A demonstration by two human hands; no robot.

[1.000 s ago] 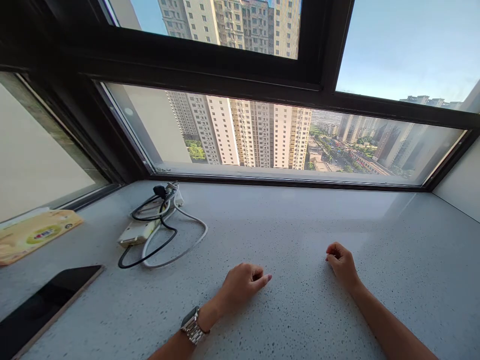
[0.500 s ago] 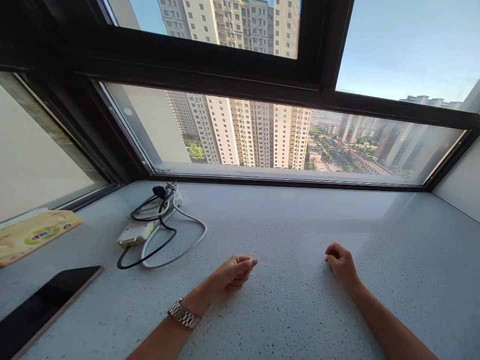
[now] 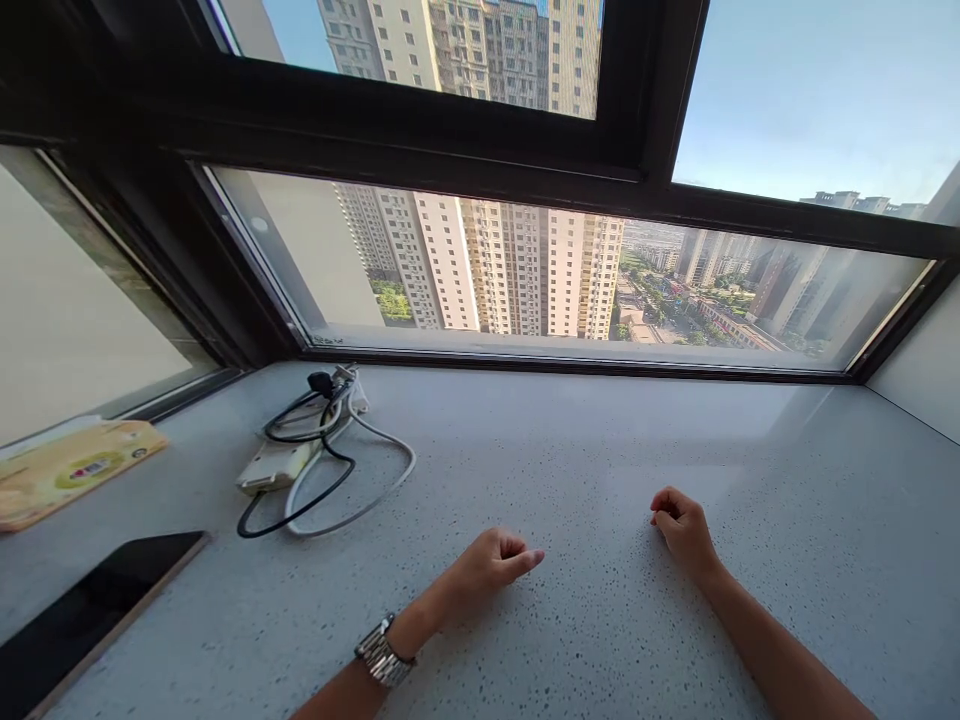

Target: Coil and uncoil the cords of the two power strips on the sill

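My left hand [image 3: 489, 568] rests on or just above the speckled white windowsill [image 3: 592, 650], its fingers curled in and the thumb pointing right. Nothing shows in it. A metal-band watch [image 3: 383, 650] circles that wrist. Farther right, my right hand [image 3: 684, 528] is a loose fist on the same surface, thumb against the curled fingers, with no object visible in it. A gap of bare sill lies between the two hands.
To the left, a white power strip [image 3: 274, 468] lies with black and white cables [image 3: 409, 470] coiled over it. A dark-screened phone or tablet [image 3: 94, 605] and a yellow tissue pack [image 3: 82, 472] are at far left. Black window frames [image 3: 570, 366] border the sill's back.
My left hand has shifted right and nearer to me, turning so the thumb stands more apart from the curled fingers. My right hand has stayed put.
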